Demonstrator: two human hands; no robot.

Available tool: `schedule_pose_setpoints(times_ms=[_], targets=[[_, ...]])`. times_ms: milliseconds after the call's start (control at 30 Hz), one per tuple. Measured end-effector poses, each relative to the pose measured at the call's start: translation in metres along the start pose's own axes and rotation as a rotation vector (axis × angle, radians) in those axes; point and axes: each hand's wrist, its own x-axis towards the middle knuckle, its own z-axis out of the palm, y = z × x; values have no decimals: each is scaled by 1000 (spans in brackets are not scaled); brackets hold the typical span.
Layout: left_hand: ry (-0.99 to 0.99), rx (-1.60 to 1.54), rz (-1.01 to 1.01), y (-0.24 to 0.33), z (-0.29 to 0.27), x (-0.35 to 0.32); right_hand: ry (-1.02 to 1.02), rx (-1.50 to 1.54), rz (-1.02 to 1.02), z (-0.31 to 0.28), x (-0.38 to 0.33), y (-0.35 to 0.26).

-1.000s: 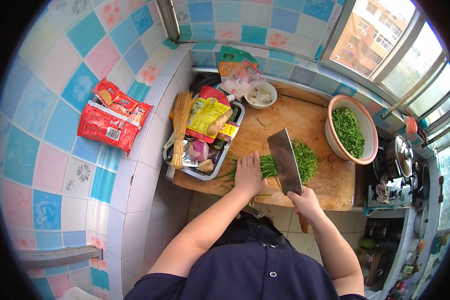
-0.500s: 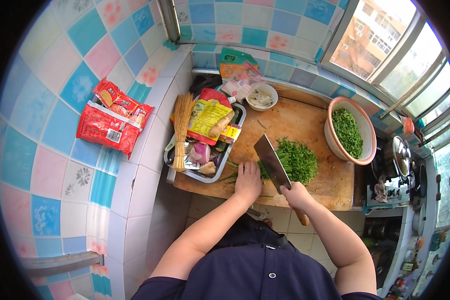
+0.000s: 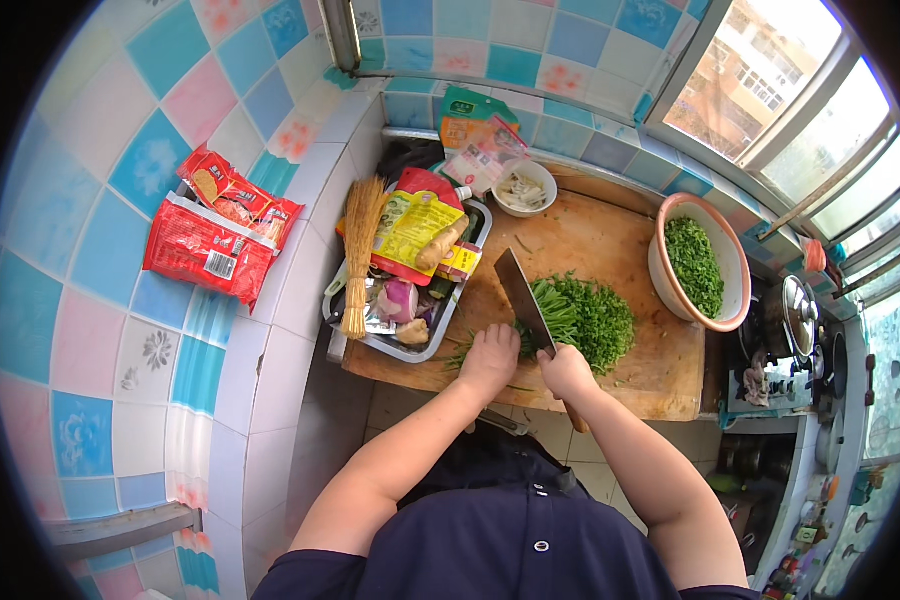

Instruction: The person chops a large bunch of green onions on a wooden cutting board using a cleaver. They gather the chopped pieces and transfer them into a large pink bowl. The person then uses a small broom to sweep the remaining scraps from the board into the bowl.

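My right hand (image 3: 567, 371) grips the handle of a wide cleaver (image 3: 523, 297), its blade set down into a bunch of green leafy herbs (image 3: 582, 318) on a wooden cutting board (image 3: 600, 240). My left hand (image 3: 490, 359) presses the stem end of the herbs flat on the board, just left of the blade. Chopped greens lie in a heap to the right of the blade.
A pink-rimmed bowl (image 3: 670, 285) of chopped greens stands at the board's right end. A metal tray (image 3: 410, 350) with packets, ginger and onion sits on the left, a straw brush (image 3: 359, 250) beside it. A small white bowl (image 3: 523, 188) is behind. Red snack bags (image 3: 213, 238) lie on the tiled ledge.
The cleaver has come down from a raised position onto the herbs and shifted left toward my left hand. My left hand has stayed on the stems.
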Motion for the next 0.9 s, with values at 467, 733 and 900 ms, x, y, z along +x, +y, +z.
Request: schedule_pose_setpoints(times_ms=[467, 733, 900], targets=[[38, -623, -207, -25, -47, 50, -94, 553, 85, -102, -51, 0], [76, -475, -49, 13, -17, 94, -12, 802, 153, -120, -71, 45], [70, -262, -49, 31, 4, 84, -26, 827, 160, -117, -73, 55]])
